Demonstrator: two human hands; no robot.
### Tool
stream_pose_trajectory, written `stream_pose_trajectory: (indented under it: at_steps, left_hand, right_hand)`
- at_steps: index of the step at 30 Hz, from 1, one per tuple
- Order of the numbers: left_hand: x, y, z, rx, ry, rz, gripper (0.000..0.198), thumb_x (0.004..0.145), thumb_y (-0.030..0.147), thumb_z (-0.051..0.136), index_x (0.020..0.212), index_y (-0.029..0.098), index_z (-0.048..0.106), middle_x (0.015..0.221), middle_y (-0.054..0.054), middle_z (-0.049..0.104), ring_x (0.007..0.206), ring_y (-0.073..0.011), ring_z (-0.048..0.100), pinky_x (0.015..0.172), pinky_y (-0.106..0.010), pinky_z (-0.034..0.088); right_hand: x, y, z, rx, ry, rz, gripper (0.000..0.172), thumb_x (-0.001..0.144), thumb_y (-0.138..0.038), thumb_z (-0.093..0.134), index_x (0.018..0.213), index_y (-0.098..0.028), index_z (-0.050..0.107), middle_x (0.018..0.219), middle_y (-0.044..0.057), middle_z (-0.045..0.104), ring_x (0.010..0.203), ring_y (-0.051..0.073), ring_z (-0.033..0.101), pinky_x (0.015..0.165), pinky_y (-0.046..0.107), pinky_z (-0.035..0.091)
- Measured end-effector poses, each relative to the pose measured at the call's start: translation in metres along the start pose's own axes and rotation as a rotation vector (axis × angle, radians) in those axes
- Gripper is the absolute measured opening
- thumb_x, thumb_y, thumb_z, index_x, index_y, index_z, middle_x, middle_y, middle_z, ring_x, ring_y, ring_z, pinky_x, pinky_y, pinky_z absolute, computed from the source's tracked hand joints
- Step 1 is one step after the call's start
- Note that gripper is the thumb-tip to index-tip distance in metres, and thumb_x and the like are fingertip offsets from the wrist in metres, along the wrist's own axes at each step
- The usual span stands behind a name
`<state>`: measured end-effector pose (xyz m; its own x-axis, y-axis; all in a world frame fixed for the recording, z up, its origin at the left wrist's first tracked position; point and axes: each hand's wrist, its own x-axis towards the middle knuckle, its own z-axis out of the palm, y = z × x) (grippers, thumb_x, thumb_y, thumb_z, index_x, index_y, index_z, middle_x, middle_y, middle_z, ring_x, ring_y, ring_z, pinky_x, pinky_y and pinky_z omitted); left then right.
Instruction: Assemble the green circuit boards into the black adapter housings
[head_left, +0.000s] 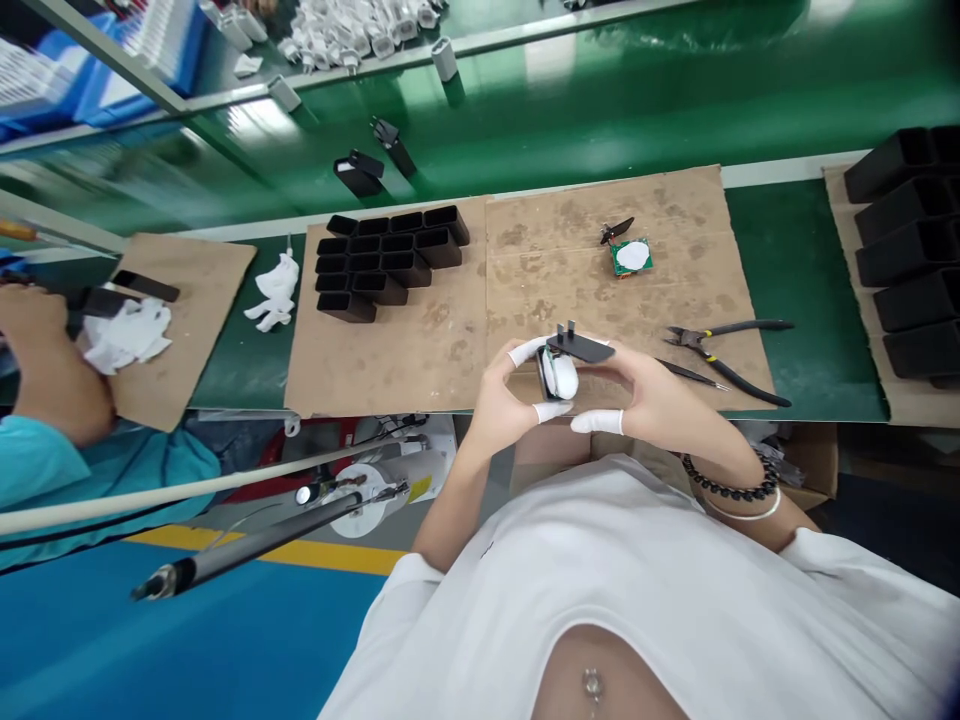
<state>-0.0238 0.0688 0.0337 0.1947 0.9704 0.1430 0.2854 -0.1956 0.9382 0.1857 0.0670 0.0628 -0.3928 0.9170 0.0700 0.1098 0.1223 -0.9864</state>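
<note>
Just over the front edge of the bench, my left hand (504, 398) grips a black charger case (542, 372) between thumb and fingers. At the case's opening shows a part with white filler (562, 380); how far it sits inside I cannot tell. My right hand (649, 392) has its fingers at a flat black plug cap (589, 349) with two upright prongs, beside the opening. Its thumb is apart, lower down. White finger covers are on both hands. On the cardboard (540, 270) ahead lies a green circuit board (622, 262) with a white patch, wired to a small black piece.
Rows of black cases (382, 262) stand at left, more (911, 270) at far right. Cutting pliers (701, 340) and tweezers (694, 374) lie right of my hand. Two black chargers (360, 172) are behind. A co-worker's arm (52, 370) is at left, near a hanging tool (247, 545).
</note>
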Motion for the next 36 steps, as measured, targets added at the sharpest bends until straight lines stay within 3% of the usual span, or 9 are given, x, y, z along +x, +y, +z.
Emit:
stream_pose_trajectory:
  at_steps: [4,11,16,20,23,25,29,33,36]
  left_hand:
    - [-0.006,-0.013,0.006,-0.069,-0.013,-0.077,0.063,0.062,0.030,0.092,0.120,0.019,0.070,0.117,-0.008,0.071,0.109,-0.0258,0.067,0.101,-0.041,0.052]
    - [-0.014,0.006,0.016,0.339,0.166,-0.002,0.055,0.072,0.024,0.084,0.125,0.026,0.070,0.110,-0.004,0.071,0.108,-0.0259,0.065,0.105,-0.044,0.040]
    - [-0.005,-0.012,0.040,0.407,0.266,-0.089,0.057,0.066,0.022,0.083,0.121,0.023,0.070,0.109,-0.005,0.072,0.106,-0.0266,0.067,0.104,-0.046,0.038]
    - [0.004,-0.030,0.057,0.411,0.307,-0.169,0.052,0.068,0.019,0.078,0.120,0.022,0.070,0.108,-0.006,0.072,0.105,-0.0273,0.067,0.109,-0.051,0.036]
    - [0.001,-0.037,0.053,0.456,0.288,-0.168,0.050,0.072,0.022,0.077,0.121,0.023,0.070,0.116,-0.009,0.073,0.118,-0.0313,0.065,0.116,-0.056,0.029]
    - [-0.007,-0.042,0.043,0.505,0.262,-0.146,0.054,0.073,0.025,0.079,0.126,0.024,0.068,0.124,-0.011,0.071,0.129,-0.0339,0.060,0.119,-0.058,0.025]
    - [-0.028,-0.054,0.023,0.572,0.362,-0.150,0.064,0.077,0.038,0.082,0.136,0.025,0.062,0.132,-0.014,0.066,0.133,-0.0348,0.057,0.122,-0.059,0.025]
    - [-0.037,-0.064,0.018,0.613,0.463,-0.137,0.062,0.080,0.042,0.080,0.136,0.023,0.063,0.131,-0.016,0.065,0.131,-0.0358,0.058,0.122,-0.061,0.026]
    - [-0.036,-0.066,0.020,0.630,0.466,-0.116,0.057,0.082,0.040,0.078,0.134,0.024,0.064,0.131,-0.015,0.065,0.131,-0.0355,0.059,0.123,-0.063,0.025]
  right_hand:
    - [-0.005,-0.007,-0.013,0.081,0.092,0.053,0.069,0.075,-0.035,0.090,0.138,-0.030,0.061,0.146,0.008,0.064,0.131,0.029,0.066,0.102,0.043,0.062]
    - [-0.003,-0.024,0.004,-0.425,0.267,-0.107,0.018,0.091,-0.030,0.074,0.107,-0.026,0.081,0.103,0.004,0.083,0.090,0.025,0.079,0.080,0.037,0.065]
    - [0.005,0.012,0.028,-0.590,0.402,-0.155,0.018,0.093,-0.025,0.066,0.102,-0.026,0.082,0.110,0.005,0.082,0.092,0.026,0.080,0.076,0.036,0.063]
    - [0.009,0.047,0.041,-0.614,0.423,-0.080,0.019,0.093,-0.027,0.066,0.107,-0.024,0.079,0.124,0.009,0.078,0.097,0.028,0.078,0.081,0.040,0.063]
    - [0.010,0.058,0.044,-0.669,0.365,-0.020,0.024,0.091,-0.030,0.068,0.113,-0.023,0.077,0.108,0.010,0.081,0.087,0.028,0.077,0.075,0.038,0.062]
    - [0.010,0.058,0.042,-0.691,0.356,-0.080,0.022,0.092,-0.029,0.067,0.110,-0.024,0.077,0.099,0.008,0.081,0.083,0.026,0.077,0.072,0.037,0.062]
    - [0.011,0.057,0.036,-0.702,0.438,-0.244,0.025,0.095,-0.032,0.065,0.116,-0.027,0.077,0.108,0.009,0.080,0.096,0.027,0.076,0.081,0.037,0.062]
    - [0.015,0.060,0.033,-0.748,0.324,-0.156,0.021,0.095,-0.027,0.061,0.108,-0.024,0.078,0.094,0.010,0.079,0.084,0.027,0.076,0.076,0.038,0.061]
    - [0.017,0.059,0.031,-0.679,0.354,-0.177,0.023,0.095,-0.030,0.064,0.114,-0.025,0.076,0.107,0.010,0.079,0.098,0.029,0.075,0.086,0.041,0.061]
